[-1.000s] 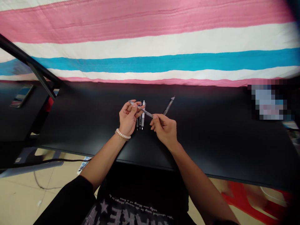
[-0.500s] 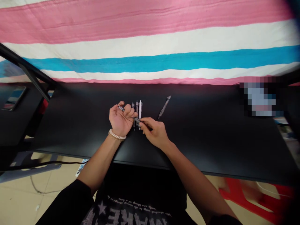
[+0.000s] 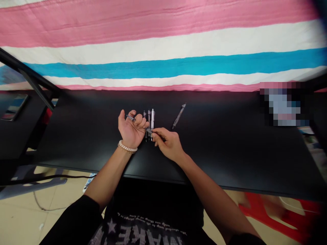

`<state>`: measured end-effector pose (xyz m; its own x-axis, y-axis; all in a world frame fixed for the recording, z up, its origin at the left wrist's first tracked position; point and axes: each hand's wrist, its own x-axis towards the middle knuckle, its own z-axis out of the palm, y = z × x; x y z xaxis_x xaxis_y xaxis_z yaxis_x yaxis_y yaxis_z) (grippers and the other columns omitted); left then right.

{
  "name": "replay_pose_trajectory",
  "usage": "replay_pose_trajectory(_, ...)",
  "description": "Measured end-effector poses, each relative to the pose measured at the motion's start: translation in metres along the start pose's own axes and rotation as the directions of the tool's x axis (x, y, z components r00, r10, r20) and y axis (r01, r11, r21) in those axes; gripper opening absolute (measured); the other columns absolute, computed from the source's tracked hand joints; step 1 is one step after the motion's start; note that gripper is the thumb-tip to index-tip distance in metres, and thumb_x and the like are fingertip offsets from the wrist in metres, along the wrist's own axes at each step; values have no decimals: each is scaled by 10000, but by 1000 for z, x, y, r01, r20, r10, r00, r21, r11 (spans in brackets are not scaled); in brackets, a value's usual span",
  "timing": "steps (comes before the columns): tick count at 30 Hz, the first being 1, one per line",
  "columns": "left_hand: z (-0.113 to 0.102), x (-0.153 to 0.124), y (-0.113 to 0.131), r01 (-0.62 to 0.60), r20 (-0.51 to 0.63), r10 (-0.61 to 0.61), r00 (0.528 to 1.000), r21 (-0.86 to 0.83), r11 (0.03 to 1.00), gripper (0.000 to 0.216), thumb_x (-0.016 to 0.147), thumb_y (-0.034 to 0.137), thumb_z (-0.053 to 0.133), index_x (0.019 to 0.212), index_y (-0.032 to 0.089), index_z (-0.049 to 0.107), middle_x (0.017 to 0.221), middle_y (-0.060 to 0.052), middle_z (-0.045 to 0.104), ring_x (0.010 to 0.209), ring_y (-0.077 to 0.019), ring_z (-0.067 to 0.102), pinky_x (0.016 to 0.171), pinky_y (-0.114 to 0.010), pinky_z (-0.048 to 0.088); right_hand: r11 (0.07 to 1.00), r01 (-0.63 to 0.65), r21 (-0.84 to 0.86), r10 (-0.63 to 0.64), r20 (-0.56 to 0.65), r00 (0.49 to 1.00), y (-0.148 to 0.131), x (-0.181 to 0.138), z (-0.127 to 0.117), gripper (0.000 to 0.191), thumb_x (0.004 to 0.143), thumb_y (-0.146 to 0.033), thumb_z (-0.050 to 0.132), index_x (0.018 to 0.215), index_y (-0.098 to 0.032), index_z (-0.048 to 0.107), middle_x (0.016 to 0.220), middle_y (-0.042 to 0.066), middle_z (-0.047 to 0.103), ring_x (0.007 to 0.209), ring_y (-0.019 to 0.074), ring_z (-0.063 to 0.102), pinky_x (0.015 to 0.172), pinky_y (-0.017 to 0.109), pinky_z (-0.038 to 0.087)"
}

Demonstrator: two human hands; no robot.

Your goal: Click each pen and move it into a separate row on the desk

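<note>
Left hand pose: left hand [image 3: 130, 131] is turned palm up at the 9 o'clock side of the right hand; its fingers are curled shut around the held pen [image 3: 131, 118], and the forearm runs in from 7 o'clock.
Right hand pose: right hand [image 3: 168, 144] is knuckles up; thumb and forefinger pinch the near end of the held pen, and the forearm runs in from 5 o'clock.
Held pen position: it lies slantwise across the left palm, just above the surface [image 3: 230, 143]; one end sticks out past the forefinger toward 10 o'clock and the other end meets the right fingertips.
Hidden parts: the middle of the held pen is covered by the left fingers. The near ends of the row of pens [image 3: 152, 117] are covered by both hands.
Hard to make out: a pixelated patch at 3 o'clock; a flat object at the far 9 o'clock edge, too blurred to identify.
Cut off: a red stool [image 3: 268, 211] at 4 o'clock, blurred.
Pen count: five. One held, three in the row at 12 o'clock of the hands, one lone pen [image 3: 178, 115] at 1 o'clock, apart from the row.
Hand count: two.
Bracelet count: one beaded bracelet [image 3: 127, 147], on the left wrist.
Backdrop: one striped cloth [image 3: 163, 41] at 12 o'clock, behind the surface.
</note>
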<state>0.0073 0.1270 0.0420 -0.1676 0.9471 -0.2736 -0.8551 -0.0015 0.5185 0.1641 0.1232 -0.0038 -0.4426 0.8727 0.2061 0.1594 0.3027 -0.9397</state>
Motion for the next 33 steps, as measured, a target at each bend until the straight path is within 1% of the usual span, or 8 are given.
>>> replay_pose_trajectory(7,-1,0,-1,-23,96,10,995,132,991,474,943,612,384,762,205,544,546,38,401,469,-97,419,586,-276,440,965,-173,198,152,113,982,-8,3,0,257,965,-424,539,930,-184,627,573,-51,600,384,73,539,395,189,409)
replay_pose_trajectory(11,-11,8,-11,-163,224,63,973,461,873,555,893,706,379,1058,228,609,1029,-93,658,994,-228,656,884,-379,484,933,-192,304,232,-102,967,-8,7,-7,303,936,-483,558,924,-186,619,601,-27,641,400,91,555,376,201,402)
replay_pose_trajectory(13,-20,12,-16,-367,319,194,928,680,635,534,903,676,428,1181,247,582,1210,-104,614,1141,-241,610,959,-390,451,958,-170,233,240,-321,916,-6,10,-18,284,917,-467,580,975,-190,608,627,-23,654,422,103,562,396,216,414)
replay_pose_trajectory(16,-32,14,-19,-514,482,266,835,856,63,373,891,470,608,1153,205,602,1178,-115,592,1055,-228,594,951,-390,452,967,-224,-122,109,-598,794,0,11,-37,229,910,-400,572,1002,-194,604,629,-29,637,471,122,566,496,258,449)
replay_pose_trajectory(18,-36,13,-20,-483,524,232,819,849,-215,277,865,343,657,1089,184,615,1040,-95,607,966,-230,575,921,-402,464,870,-306,-387,-15,-641,767,4,11,-46,175,888,-353,574,938,-195,629,591,-34,596,510,141,564,566,288,441)
replay_pose_trajectory(20,-38,13,-21,-440,523,188,832,826,-352,239,850,280,669,1063,182,616,969,-77,610,939,-239,559,907,-407,470,762,-351,-543,-60,-600,798,6,11,-48,163,867,-348,590,899,-199,649,550,-37,552,563,170,570,597,303,410)
replay_pose_trajectory(28,-32,11,-22,-421,551,95,829,727,-543,428,840,181,603,1267,161,623,994,-87,651,879,-232,563,881,-380,484,735,-295,-610,27,-409,912,7,11,-35,145,878,-329,572,894,-214,659,559,-16,568,697,209,561,637,302,362)
replay_pose_trajectory(33,-34,11,-19,-434,543,109,833,762,-482,247,856,161,561,1014,197,748,909,-71,645,789,-191,573,790,-346,492,802,-176,-571,-32,-335,942,7,11,-35,120,881,-300,579,850,-208,652,578,-12,569,675,195,533,654,306,394)
